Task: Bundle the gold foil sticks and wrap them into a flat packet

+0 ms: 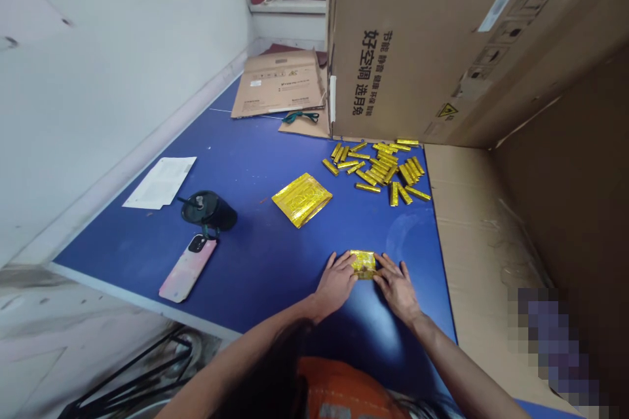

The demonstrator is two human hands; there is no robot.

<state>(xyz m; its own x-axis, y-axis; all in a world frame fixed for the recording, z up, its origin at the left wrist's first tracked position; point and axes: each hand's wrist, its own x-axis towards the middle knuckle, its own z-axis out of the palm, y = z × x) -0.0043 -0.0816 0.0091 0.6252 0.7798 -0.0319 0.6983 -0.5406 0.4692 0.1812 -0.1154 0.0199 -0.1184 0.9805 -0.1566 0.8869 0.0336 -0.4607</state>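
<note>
A small gold foil sheet [364, 261] lies on the blue tabletop close to my body, its near edge darker and seemingly folded. My left hand [337, 283] grips its left edge, fingertips pressed on the foil. At the opposite edge, my right hand [397, 288] pinches it with thumb and fingers. A stack of flat gold foil sheets [303, 199] rests farther off to the left. Beyond my hands, on the right, several narrow rolled or folded gold foil strips [383, 167] lie in a loose heap.
To the left are a black lidded cup [211, 211], a pink phone [188, 268] and white paper [161, 182]. Flattened cardboard [278, 84] with dark green scissors [299, 117] lies at the back. A large cardboard box [417, 46] walls the far right. Blurred pixels cover something at lower right.
</note>
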